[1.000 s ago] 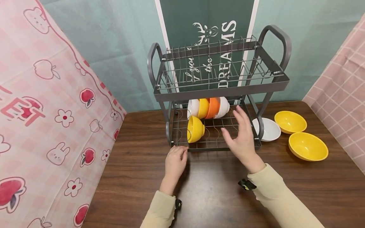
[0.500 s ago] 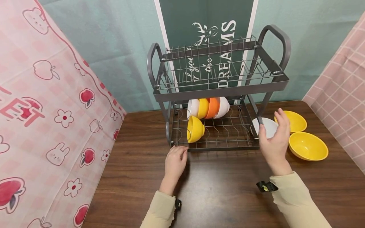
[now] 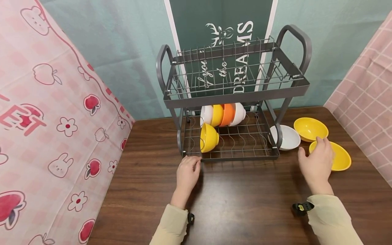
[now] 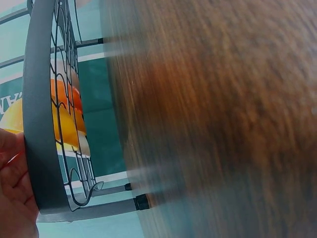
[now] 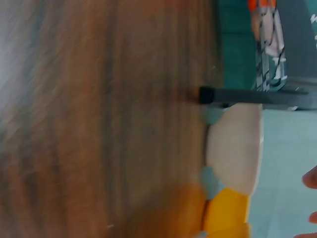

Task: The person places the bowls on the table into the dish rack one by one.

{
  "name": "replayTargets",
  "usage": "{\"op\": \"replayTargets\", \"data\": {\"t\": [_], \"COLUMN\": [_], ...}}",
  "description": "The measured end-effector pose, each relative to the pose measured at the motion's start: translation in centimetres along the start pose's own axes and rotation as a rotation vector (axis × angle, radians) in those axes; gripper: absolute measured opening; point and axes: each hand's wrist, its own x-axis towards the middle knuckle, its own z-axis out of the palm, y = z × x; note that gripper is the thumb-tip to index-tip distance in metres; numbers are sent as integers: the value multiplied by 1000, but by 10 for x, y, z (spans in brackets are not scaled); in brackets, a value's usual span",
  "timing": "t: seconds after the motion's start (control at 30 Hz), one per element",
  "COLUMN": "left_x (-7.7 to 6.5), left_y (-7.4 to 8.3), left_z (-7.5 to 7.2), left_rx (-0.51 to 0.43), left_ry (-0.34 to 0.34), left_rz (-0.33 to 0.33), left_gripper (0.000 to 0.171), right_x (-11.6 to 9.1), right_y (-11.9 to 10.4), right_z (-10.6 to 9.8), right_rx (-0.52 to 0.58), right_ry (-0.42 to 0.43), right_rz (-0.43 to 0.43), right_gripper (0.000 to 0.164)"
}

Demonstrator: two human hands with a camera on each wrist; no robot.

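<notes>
A two-tier grey dish rack (image 3: 239, 98) stands on the table. My left hand (image 3: 188, 172) grips the front rail of its lower tier near the left corner; in the left wrist view the fingers (image 4: 12, 168) lie against this rail. My right hand (image 3: 318, 163) is open, fingers spread, overlapping the left side of the front yellow bowl (image 3: 342, 158). Only its fingertips show at the edge of the right wrist view. Behind it sit a second yellow bowl (image 3: 310, 129) and a white bowl (image 3: 288, 137) beside the rack's right leg.
On the lower tier a yellow bowl (image 3: 209, 137) stands on its side at front left. Behind it is a row of tilted bowls: white, yellow, orange (image 3: 227, 115) and white. The upper tier (image 3: 235, 73) has wire dividers. Patterned cloths hang around the wooden table (image 3: 232, 204).
My right hand has moved right, from in front of the rack's lower tier, past the white bowl, to the front yellow bowl. My left hand has stayed on the rack's front rail.
</notes>
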Motion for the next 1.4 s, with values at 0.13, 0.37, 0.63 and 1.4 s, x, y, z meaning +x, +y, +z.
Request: {"op": "replayTargets", "data": {"t": [0.13,0.37,0.63,1.4], "left_x": [0,0,0,-1], "left_y": [0,-2,-2,-2], "left_z": [0,0,1,1], "left_rx": [0,-3,-5,3], "left_ry": [2,-16,-19,-3], "left_rz": [6,-1,-6,6], "left_gripper": [12,13,14,13], "right_x": [0,0,-2,-9], "right_y": [13,29,35,37], "right_z": [1,-3,-5,-10], "right_rx": [-133,-278,-358,-399], "right_ry": [-78,-329,-432,-409], "right_rz": [43,117,114,135], "right_gripper": [57,53,37,26]}}
